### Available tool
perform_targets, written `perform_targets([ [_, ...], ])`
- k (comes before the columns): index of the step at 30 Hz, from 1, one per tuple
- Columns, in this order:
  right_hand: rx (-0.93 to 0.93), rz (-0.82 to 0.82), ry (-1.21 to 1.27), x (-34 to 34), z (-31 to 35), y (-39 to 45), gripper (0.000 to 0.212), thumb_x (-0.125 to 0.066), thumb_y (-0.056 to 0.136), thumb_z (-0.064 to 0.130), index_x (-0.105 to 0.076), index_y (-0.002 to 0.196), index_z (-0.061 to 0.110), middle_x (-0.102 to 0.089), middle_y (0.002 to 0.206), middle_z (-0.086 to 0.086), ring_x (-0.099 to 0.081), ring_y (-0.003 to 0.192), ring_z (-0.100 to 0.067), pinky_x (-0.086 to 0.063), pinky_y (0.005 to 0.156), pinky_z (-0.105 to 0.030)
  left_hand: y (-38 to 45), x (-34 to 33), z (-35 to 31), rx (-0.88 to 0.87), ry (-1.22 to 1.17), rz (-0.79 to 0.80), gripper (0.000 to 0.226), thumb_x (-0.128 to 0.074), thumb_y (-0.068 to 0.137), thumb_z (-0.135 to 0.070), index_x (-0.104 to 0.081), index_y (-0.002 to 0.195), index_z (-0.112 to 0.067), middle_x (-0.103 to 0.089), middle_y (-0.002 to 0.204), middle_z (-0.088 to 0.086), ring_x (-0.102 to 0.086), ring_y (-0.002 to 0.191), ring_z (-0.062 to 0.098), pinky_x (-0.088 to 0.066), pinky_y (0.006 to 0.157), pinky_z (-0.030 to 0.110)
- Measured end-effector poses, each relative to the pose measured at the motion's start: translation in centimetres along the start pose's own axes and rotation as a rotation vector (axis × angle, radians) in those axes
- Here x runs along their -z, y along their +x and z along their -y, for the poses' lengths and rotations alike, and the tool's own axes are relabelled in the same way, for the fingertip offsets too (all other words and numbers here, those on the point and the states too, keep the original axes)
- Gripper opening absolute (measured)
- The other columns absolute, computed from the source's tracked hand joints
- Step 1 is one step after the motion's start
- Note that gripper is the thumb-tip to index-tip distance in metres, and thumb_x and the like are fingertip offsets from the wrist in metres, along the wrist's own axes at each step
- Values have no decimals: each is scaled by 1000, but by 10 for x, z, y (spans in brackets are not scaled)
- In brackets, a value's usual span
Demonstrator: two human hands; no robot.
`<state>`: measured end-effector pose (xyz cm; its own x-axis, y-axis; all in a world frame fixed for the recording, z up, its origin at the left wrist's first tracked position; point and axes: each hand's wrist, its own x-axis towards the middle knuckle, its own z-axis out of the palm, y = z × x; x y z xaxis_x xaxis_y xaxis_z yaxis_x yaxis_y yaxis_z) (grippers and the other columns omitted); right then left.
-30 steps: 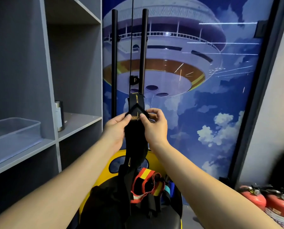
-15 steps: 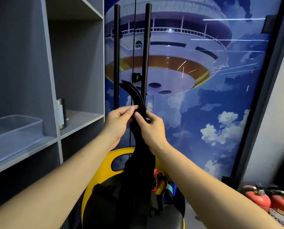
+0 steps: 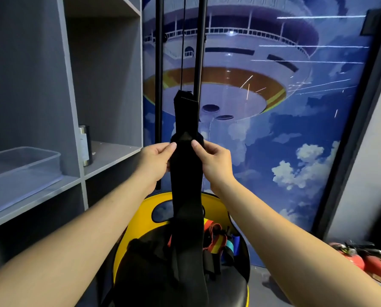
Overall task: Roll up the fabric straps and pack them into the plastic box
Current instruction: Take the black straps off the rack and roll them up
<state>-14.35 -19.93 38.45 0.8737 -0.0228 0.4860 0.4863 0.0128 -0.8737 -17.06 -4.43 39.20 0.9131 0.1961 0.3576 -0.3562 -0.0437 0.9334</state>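
A long black fabric strap [image 3: 186, 182] is held upright in front of me. My left hand [image 3: 156, 160] pinches its left edge and my right hand [image 3: 213, 161] pinches its right edge at the same height. The strap's top end stands straight up above my fingers; its lower length hangs down onto a yellow chair [image 3: 216, 202]. More straps, red, yellow and blue [image 3: 218, 240], lie on the chair's black seat. The clear plastic box [image 3: 23, 165] sits on the grey shelf at the left, apart from both hands.
A metal cylinder [image 3: 86, 145] stands on the neighbouring shelf [image 3: 109, 156]. Two black vertical poles [image 3: 159, 85] rise in front of a blue mural door. Red fire extinguishers [image 3: 366, 262] lie on the floor at the lower right.
The strap's top end, folded down into a point a second ago, now stands straight up flat. My hands have shifted apart to the strap's two edges.
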Motion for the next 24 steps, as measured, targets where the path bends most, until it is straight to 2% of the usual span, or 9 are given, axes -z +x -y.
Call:
perform_targets([
  [2,80,29,-152,1,-5,-1,50,-61,89,58,-70,123,22,-75,109,4,-70,105,-13,-57,94,-46,-1,0,3,0,-10,-40,13,-60,100,-26,-71,100,-32,-77,101,0,-73,97,19,-60,87,40],
  [5,93,83,-286,9,-16,-3,55,-47,89,67,-60,129,31,-72,112,2,-68,105,-18,-57,90,-50,-6,2,11,-4,-1,-10,13,-61,99,-27,-72,97,-34,-76,103,2,-73,98,21,-60,88,44],
  [8,92,109,-332,16,-20,-8,30,-47,96,56,-58,118,38,-71,102,0,-69,92,-25,-59,80,-54,-6,8,20,-21,85,41,11,-63,98,-35,-73,100,-37,-77,104,-4,-72,100,21,-58,91,49],
  [13,8,117,-254,22,-18,-19,31,-52,100,44,-59,124,24,-68,109,-12,-72,82,-35,-61,63,-55,-9,17,29,50,133,194,20,-53,101,-43,-65,116,-47,-71,122,-6,-64,117,21,-49,104,51],
  [16,-10,118,-241,24,-16,-25,32,-52,102,40,-59,126,19,-68,108,-14,-71,80,-31,-62,62,-46,-15,17,35,8,156,204,32,-52,103,-35,-58,134,-36,-69,126,-1,-64,118,22,-48,105,51],
  [18,6,118,-263,24,-17,-27,30,-52,102,39,-61,123,19,-68,103,-11,-69,76,-26,-60,58,-40,-19,14,40,-12,152,178,28,-52,103,-30,-59,130,-35,-69,123,2,-65,115,23,-50,102,50],
  [20,14,122,-278,23,-21,-28,24,-54,102,39,-63,117,23,-66,95,-7,-67,70,-25,-55,53,-36,-23,12,47,-31,136,155,23,-52,104,-25,-60,121,-37,-71,118,-1,-67,111,17,-52,101,43],
  [22,25,116,-318,21,-32,-29,21,-54,99,43,-65,109,29,-67,89,-3,-68,72,-26,-54,56,-37,-24,10,61,-15,158,126,22,-52,104,-26,-61,122,-33,-72,113,-4,-68,107,11,-54,97,36],
  [24,5,121,-364,20,-52,-30,23,-53,96,49,-65,108,32,-70,90,2,-69,81,-25,-56,67,-42,-23,12,81,40,195,108,25,-53,103,-31,-61,126,-30,-72,111,-2,-69,104,15,-56,94,42],
])
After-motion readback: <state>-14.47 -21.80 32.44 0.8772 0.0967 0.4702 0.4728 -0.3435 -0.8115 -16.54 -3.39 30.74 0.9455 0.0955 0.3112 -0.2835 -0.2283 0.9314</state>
